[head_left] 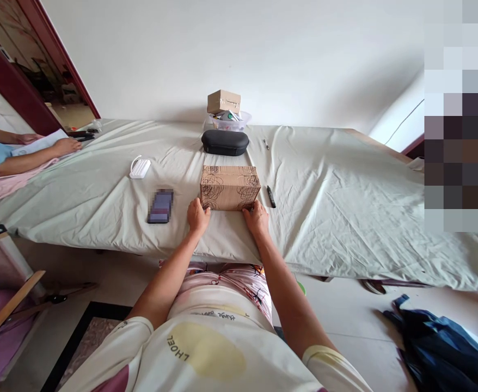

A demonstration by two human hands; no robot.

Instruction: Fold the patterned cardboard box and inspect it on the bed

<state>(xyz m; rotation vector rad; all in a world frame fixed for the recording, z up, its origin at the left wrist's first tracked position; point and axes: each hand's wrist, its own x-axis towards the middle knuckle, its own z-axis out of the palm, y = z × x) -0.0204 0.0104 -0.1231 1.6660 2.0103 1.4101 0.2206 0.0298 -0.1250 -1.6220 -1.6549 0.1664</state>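
Brown cardboard box [230,188], scribbled with dark loops on its sides, sits at the centre of the head view on a long table draped in a pale green sheet [345,190], close to the table's near edge. Its long axis runs left to right across the frame, broad face toward the wearer. The person's left hand [198,216] is at the lower left corner and the right hand [256,216] at the lower right corner, so the box lies just beyond the fingers and squarely between both hands, neither one nearer than the other. The fingers of each hand are bent close around their corner and touch the cardboard, so the box is held between the two hands while it rests on the sheet.

Just right of the box lies a black marker pen [270,196], near the right hand but apart from it. Left of the box are a dark smartphone [160,206] and, further up, a small white plastic gadget [140,167]. Behind the box sits a black oval zip case [225,142], then a clear plastic tub [241,121] with a smaller tan carton [223,101] on top. At the upper left of the frame another person's forearm [38,155] rests on papers. A blue cloth heap [439,343] lies on the floor at lower right.
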